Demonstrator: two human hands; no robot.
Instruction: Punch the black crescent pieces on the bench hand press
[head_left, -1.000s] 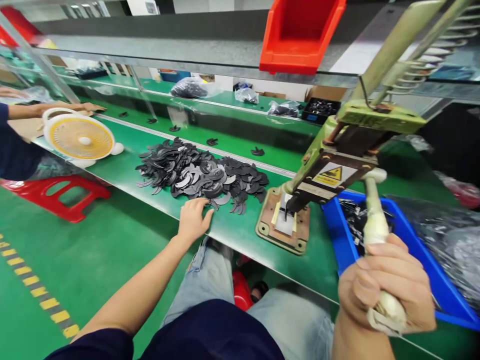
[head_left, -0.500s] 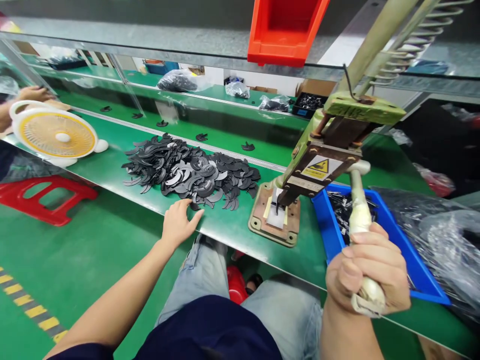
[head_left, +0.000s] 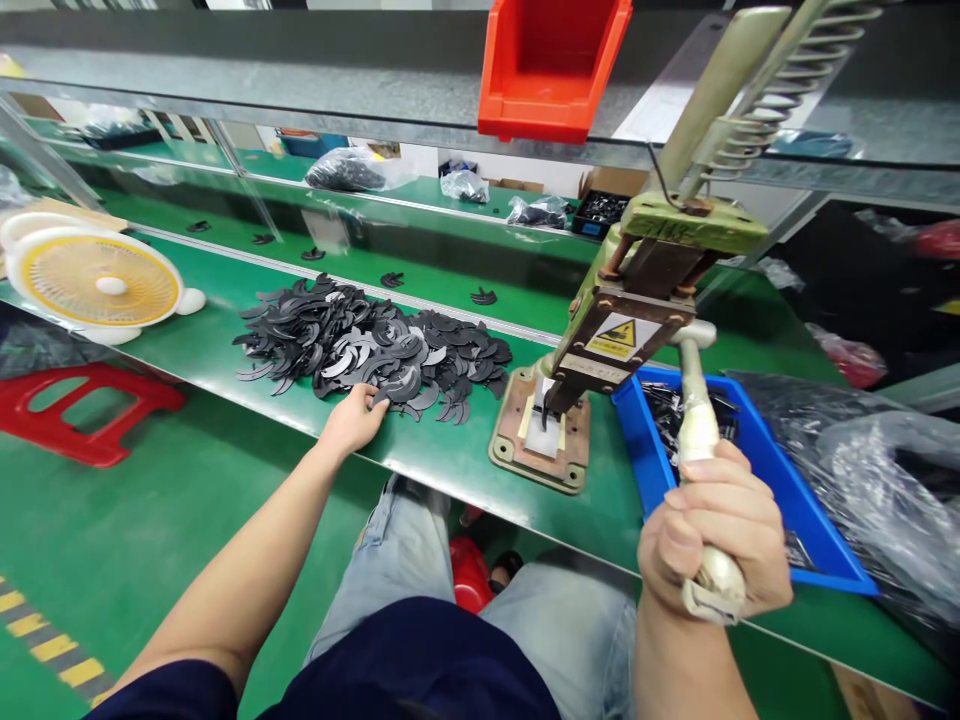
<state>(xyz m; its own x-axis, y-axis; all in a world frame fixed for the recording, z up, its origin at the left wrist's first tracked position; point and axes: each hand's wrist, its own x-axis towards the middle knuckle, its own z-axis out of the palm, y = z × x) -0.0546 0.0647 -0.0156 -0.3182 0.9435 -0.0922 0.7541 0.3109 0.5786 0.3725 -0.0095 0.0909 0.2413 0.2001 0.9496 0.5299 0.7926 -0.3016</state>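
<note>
My left hand [head_left: 352,418] is at the near edge of a pile of flat black curved pieces [head_left: 405,350], thumb and fingers closed on one of them. That piece is mostly covered by the fingers. My right hand [head_left: 720,535] is wrapped around the taped lever handle [head_left: 696,425] of a green hand press [head_left: 637,290]. The press stands on a brown base plate [head_left: 506,450] bolted-looking at its corners. Under its ram lies a small metal fixture [head_left: 544,435], with a dark part at the ram's tip.
Right of the press, a blue bin [head_left: 814,500] holds small dark parts, beside clear plastic bags [head_left: 892,480]. A white and yellow fan [head_left: 105,280] stands at the left. Single black pieces [head_left: 484,297] lie along the back strip. An orange bin [head_left: 551,80] overhangs from the shelf.
My left thumb and fingers have closed together on a piece at the pile's edge. My right hand still holds the lever. The view has shifted slightly; the other person's hand by the fan is gone.
</note>
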